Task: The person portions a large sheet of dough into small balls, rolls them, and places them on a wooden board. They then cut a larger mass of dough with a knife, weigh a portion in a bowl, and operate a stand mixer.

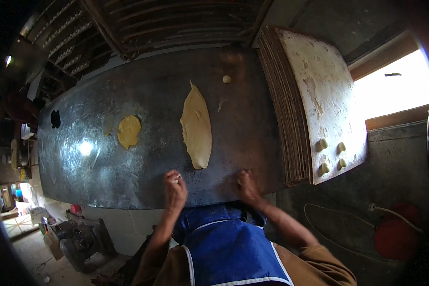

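Observation:
A long flattened sheet of pale dough [197, 128] lies on the dark metal-topped table [157, 76], its narrow tip pointing away from me. My left hand [175, 188] is closed at the near edge, just left of the dough's lower end, with a small pale piece of dough [176, 179] showing between its fingers. To the right, my right hand [248, 186] rests low over the tabletop with its fingers curled in; what it holds, if anything, is hidden. A yellow, softer-looking lump [129, 131] sits left of the long dough. One small round dough ball [226, 79] lies toward the far side.
At the right end stands a tall stack of thin boards [283, 105]; several small dough balls [325, 168] sit on its worn top board. A black item [56, 119] lies at the table's far left. Below the left edge is a machine with a motor [78, 238]. A window [395, 86] glares at right.

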`<state>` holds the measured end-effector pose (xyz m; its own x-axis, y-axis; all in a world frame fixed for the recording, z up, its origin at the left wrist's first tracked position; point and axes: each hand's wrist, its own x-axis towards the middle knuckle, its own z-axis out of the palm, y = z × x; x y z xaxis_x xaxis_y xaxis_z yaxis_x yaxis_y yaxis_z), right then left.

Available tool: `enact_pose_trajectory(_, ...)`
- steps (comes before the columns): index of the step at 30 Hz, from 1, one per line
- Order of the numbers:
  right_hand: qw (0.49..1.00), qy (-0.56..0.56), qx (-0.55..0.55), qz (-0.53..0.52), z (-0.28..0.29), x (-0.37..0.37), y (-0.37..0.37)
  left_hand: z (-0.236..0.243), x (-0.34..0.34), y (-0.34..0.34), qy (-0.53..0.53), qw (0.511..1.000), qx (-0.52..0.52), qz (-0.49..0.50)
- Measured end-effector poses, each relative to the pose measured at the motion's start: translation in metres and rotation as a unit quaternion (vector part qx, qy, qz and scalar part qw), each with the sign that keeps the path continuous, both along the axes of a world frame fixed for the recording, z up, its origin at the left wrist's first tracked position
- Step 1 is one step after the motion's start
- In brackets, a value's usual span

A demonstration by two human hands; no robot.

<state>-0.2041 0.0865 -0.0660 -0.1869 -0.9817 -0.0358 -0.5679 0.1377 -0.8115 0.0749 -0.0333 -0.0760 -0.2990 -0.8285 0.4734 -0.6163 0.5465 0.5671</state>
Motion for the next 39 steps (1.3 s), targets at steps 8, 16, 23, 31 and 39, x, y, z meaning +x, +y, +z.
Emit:
enact_pose_trajectory(8, 0.881, 0.433, -0.186, 0.032, 0.005, -0.008, -0.055, 0.012, -0.026, -0.028, 0.036, 0.994, 0.087, 0.054)
enact_pose_trajectory(16, 0.977, 0.208, 0.051, -0.011, 0.038, -0.055, -0.084, 0.020, 0.028, -0.062, -0.013, 0.986, 0.151, 0.075)
enact_pose_trajectory(23, 1.000, 0.018, -0.012, -0.004, 0.010, -0.050, -0.011, 0.024, 0.043, -0.028, -0.060, 0.995, 0.073, -0.013)
enact_pose_trajectory(31, 0.976, 0.182, -0.120, 0.013, 0.004, -0.031, -0.029, 0.011, 0.025, 0.004, -0.026, 0.998, 0.058, 0.029)
enact_pose_trajectory(39, 0.943, 0.302, -0.132, -0.046, 0.033, -0.047, -0.036, 0.024, 0.058, -0.016, -0.137, 0.983, 0.110, 0.054)
